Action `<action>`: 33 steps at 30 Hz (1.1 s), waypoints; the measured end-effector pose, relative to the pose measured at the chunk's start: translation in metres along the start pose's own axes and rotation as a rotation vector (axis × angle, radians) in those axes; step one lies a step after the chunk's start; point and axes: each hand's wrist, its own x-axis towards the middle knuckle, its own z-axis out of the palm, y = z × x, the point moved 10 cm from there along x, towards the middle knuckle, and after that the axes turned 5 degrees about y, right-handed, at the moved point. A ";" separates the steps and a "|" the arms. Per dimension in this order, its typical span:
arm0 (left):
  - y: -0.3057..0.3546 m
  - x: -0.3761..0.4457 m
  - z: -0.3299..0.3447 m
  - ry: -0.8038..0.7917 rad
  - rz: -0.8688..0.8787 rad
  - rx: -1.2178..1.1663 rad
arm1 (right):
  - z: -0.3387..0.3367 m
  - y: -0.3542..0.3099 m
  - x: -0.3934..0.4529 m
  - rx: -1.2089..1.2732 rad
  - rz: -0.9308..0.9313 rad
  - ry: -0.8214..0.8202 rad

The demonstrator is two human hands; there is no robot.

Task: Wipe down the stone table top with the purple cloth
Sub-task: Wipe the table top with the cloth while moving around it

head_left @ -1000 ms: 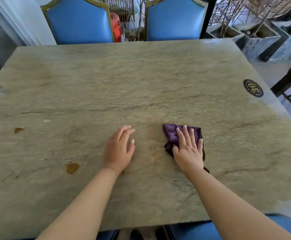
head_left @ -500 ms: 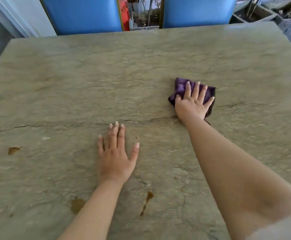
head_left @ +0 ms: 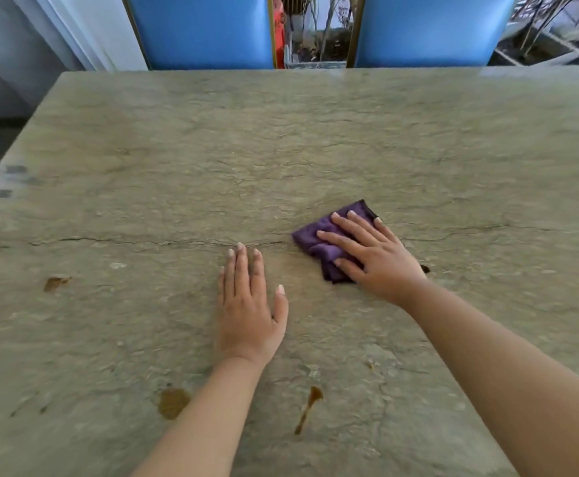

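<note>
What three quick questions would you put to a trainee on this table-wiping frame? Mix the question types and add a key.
1. True or false: the right hand presses flat on the purple cloth.
2. What does the left hand hold? A) a sponge B) nothing, it lies flat on the stone table top C) a spray bottle
3. Fill in: the brown stains near the table's front edge lie on the ____ side of the cloth, toward the person.

Key: 1 true; 2 B; 3 near
</note>
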 end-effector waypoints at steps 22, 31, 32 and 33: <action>-0.005 0.001 -0.001 0.015 -0.037 -0.108 | -0.004 -0.001 0.024 0.179 0.478 0.142; -0.001 0.000 0.001 -0.043 -0.023 -0.107 | 0.013 -0.045 0.142 0.221 0.217 -0.009; -0.002 0.000 -0.001 -0.032 -0.026 -0.129 | 0.016 -0.064 0.137 0.263 0.113 -0.036; -0.002 -0.001 -0.004 -0.018 -0.034 -0.148 | 0.018 -0.078 0.128 0.307 0.018 -0.062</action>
